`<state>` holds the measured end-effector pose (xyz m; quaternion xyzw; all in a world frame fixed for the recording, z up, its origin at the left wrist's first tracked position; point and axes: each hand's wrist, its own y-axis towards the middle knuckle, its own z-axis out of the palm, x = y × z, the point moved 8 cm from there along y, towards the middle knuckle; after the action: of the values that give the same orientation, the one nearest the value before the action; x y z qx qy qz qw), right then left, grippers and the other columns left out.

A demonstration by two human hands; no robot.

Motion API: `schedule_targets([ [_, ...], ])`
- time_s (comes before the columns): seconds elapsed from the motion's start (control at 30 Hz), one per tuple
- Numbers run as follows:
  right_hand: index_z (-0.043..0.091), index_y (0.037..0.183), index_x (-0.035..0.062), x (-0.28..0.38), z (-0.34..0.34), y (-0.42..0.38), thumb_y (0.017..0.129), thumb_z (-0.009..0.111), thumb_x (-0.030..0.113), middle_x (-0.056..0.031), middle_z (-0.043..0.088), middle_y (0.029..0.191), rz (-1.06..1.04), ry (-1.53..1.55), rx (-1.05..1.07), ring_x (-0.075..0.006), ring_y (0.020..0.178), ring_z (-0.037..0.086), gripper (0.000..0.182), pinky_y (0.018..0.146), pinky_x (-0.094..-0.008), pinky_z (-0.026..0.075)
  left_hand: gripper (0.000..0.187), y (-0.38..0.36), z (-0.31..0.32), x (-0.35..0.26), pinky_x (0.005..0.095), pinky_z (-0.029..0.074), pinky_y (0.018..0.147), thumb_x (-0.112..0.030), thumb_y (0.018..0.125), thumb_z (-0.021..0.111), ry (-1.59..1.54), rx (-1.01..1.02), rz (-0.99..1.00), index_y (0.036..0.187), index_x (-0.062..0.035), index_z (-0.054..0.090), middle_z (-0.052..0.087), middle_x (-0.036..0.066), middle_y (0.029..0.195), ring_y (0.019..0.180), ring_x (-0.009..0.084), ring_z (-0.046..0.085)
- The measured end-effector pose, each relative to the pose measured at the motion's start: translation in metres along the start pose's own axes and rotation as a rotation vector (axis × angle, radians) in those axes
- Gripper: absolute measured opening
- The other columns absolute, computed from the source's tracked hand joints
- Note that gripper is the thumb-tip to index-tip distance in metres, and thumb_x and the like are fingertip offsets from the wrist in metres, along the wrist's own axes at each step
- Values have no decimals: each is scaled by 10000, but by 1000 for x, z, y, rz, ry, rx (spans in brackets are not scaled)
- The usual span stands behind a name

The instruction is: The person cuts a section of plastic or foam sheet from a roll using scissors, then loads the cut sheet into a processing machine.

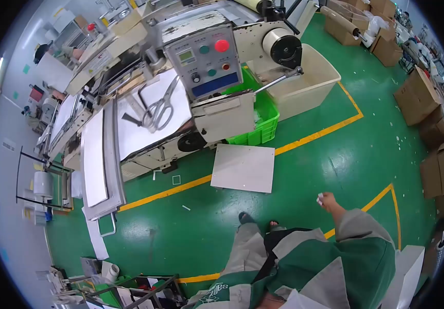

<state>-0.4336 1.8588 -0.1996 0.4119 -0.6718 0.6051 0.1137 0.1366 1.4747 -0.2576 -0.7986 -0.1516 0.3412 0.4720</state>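
Observation:
My right hand (pixel 329 201) reaches out over the green floor, my grey and green sleeve (pixel 358 226) behind it. Its fingers are closed on a small white piece (pixel 319 198), too small to identify. A white board (pixel 243 167) lies flat on the floor to the left of the hand, apart from it. My left hand is out of sight. My feet (pixel 257 221) show below the board.
A machine with a control panel (pixel 204 59) stands ahead, scissors (pixel 160 108) lying on its white sheet. A green crate (pixel 260 129) and a beige tub (pixel 304 77) sit beside it. Cardboard boxes (pixel 417 98) line the right side. Yellow lines (pixel 314 136) mark the floor.

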Motion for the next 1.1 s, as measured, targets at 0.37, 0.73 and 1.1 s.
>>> schedule_targets([
  [0.37,513,946,49,316,87,226,834,519,103,-43,569,787,-365,299,185,-121,648,546,125,513,-232,451,379,8,128,-283,285,478,622,-70,779,569,-499,-183,208,1138,-51,449,562,86,811,750,194,577],
  [0.73,504,1038,50,354,344,609,772,607,265,-95,586,885,-770,-16,301,-259,788,566,358,668,-370,451,501,-52,349,-166,331,441,820,-312,714,641,-125,-475,54,1123,-60,498,592,153,1002,934,254,574],
  [1.1,655,883,90,479,330,455,703,541,49,-191,596,784,-1177,-496,-114,-316,726,569,217,687,-430,451,526,-52,402,-111,338,441,790,-249,729,652,-260,-622,-66,1185,-94,443,567,133,1013,904,233,544],
])
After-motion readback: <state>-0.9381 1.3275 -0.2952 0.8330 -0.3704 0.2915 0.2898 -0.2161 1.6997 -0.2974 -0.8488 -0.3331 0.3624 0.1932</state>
